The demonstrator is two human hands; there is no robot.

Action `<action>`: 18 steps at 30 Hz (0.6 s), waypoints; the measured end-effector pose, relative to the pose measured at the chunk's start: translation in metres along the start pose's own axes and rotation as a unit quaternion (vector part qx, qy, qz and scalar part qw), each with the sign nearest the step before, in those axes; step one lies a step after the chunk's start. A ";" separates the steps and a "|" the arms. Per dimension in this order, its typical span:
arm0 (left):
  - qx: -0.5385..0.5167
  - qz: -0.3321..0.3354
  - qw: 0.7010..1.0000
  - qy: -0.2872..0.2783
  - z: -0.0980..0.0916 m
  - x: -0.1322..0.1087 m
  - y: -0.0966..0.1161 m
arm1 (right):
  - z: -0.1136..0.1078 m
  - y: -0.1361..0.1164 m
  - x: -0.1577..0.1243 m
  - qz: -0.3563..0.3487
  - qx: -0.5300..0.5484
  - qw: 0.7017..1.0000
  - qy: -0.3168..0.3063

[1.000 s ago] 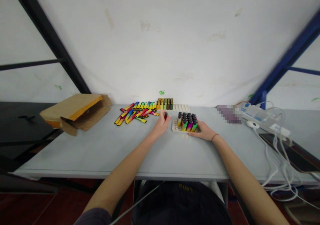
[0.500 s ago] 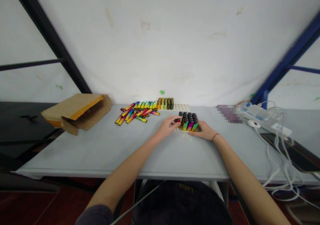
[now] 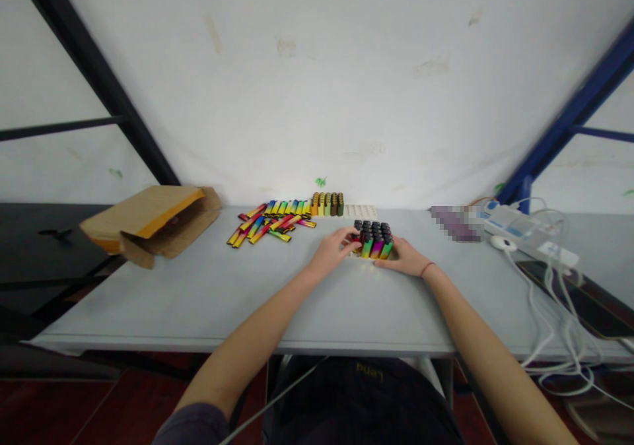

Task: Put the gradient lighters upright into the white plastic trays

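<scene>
Colourful lighters (image 3: 377, 247) with dark tops stand upright in rows, packed close together on a white holed tray (image 3: 352, 254). My left hand (image 3: 333, 249) is at the left end of the rows, thumb and fingers closed round a reddish lighter (image 3: 356, 238) there. Along the right side of the block, my right hand (image 3: 407, 259) grips the tray and outer lighters, its thumb at the near corner. Its other fingers are partly hidden behind the lighters.
Loose colourful lighter bodies (image 3: 253, 228) lie in a pile to the left. Behind stand more upright pieces (image 3: 327, 205) beside a white holed tray (image 3: 364, 211). An open cardboard box (image 3: 148, 217) sits far left; a power strip (image 3: 529, 237) and white cables (image 3: 567, 329) lie right.
My left fingers have shifted very slightly at the reddish lighter. The right hand and the block of lighters stay in place.
</scene>
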State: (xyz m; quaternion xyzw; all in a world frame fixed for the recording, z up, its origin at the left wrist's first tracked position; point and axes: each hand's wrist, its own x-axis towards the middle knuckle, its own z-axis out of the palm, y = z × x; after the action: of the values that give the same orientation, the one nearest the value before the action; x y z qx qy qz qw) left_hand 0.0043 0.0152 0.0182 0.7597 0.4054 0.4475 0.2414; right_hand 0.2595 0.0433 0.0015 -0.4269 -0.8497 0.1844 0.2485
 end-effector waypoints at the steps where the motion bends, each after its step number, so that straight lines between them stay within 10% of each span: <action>1: 0.003 0.007 1.000 -0.003 0.000 0.000 0.000 | 0.000 0.000 0.000 0.000 0.000 1.000 0.000; 18: 0.211 0.030 0.977 -0.015 -0.019 0.001 -0.002 | 0.000 0.001 0.000 0.003 0.001 1.000 -0.003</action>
State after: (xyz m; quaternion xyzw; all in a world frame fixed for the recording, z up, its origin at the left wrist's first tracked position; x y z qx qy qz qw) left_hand -0.0129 0.0168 0.0268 0.8119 0.4640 0.3477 0.0676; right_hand 0.2600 0.0435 0.0011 -0.4288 -0.8488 0.1874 0.2463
